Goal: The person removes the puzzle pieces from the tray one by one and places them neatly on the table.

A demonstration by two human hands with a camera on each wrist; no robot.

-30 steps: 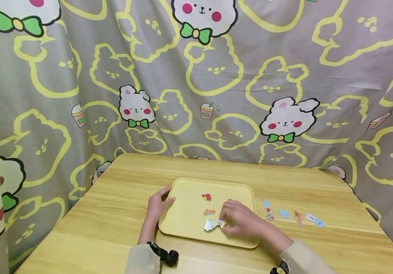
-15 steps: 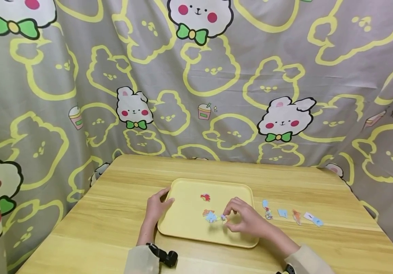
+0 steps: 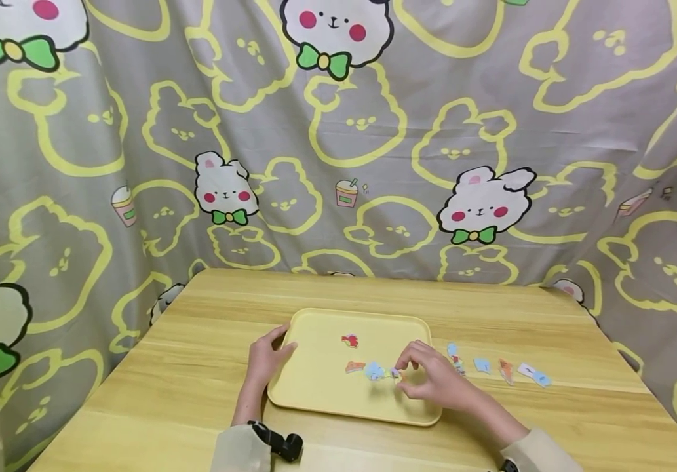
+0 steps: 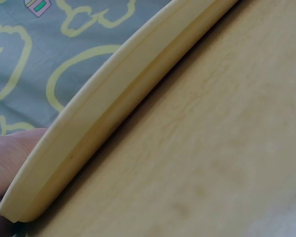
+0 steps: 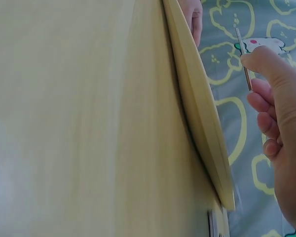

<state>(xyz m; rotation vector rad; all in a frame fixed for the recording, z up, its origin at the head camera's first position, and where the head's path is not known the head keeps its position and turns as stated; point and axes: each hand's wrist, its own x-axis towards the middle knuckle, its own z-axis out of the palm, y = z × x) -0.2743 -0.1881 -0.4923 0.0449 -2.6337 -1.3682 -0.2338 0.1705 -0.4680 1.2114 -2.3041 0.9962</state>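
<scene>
- Over the right-hand half of the tray [image 3: 320, 390], raised off its surface: one pale-blue, multicoloured cutout [image 3: 375, 372], thin and flat, edge irregular.
- My right hand [image 3: 435, 381] pinches its right end between thumb and fingertips, covering that part from view.
- My left hand [image 3: 266, 362] lies loosely spread at the tray's left rim, thumb over the edge; how firmly it presses, I cannot tell.
- Inside the tray: orange piece [image 3: 354, 366], just left of the cutout; red piece [image 3: 350, 341], farther back.
- Tray: smooth, yellow, rounded corners, raised rim.
- Right of the tray: a row of jagged loose pieces [image 3: 506, 372], the nearest partly behind my hand.
- Beneath: wood-grain table [image 3: 161, 387].
- Behind: grey, creased curtain [image 3: 291, 144], printed with rabbits.
</scene>
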